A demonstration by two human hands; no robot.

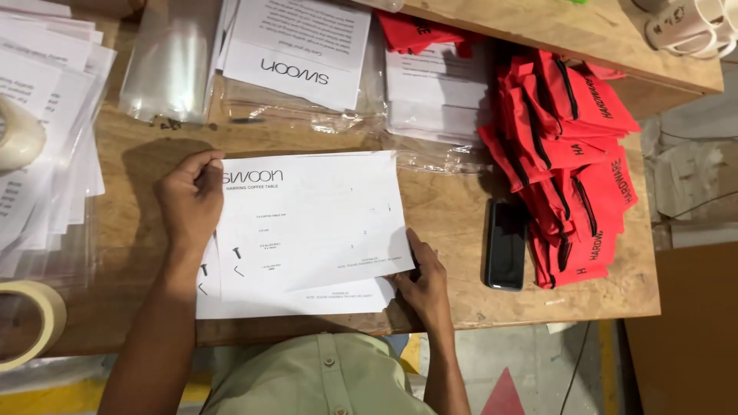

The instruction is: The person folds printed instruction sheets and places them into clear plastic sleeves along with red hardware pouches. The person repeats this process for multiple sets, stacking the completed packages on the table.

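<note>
Head view, looking down on a wooden bench (446, 207). The left hand (190, 201) rests on the upper left corner of the top printed sheet (307, 223), fingers curled so that the fingertips press the paper's edge; whether the thumb is under the sheet cannot be told. The right hand (423, 283) lies at the sheet's lower right corner, fingers bent against the paper, pinning it rather than closing round it. This top sheet sits slightly askew on a second printed sheet (292, 303), whose lower margin shows beneath it near the bench's near edge. Both sheets lie at the middle of the bench's near side.

Just right of the right hand, a dark phone (506, 244) lies flat, face up. Beyond it, toward the right edge of the bench, a heap of red zip pouches (573, 161) is stacked loosely. Along the far side lie clear plastic bags (165, 65) and further stacks of printed paper (296, 46); more paper in clear sleeves (46, 115) covers the left edge. A tape roll (34, 323) overhangs the near left corner, and a second roll (15, 134) rests on the left-hand papers. White mugs (688, 27) stand at the far right corner.
</note>
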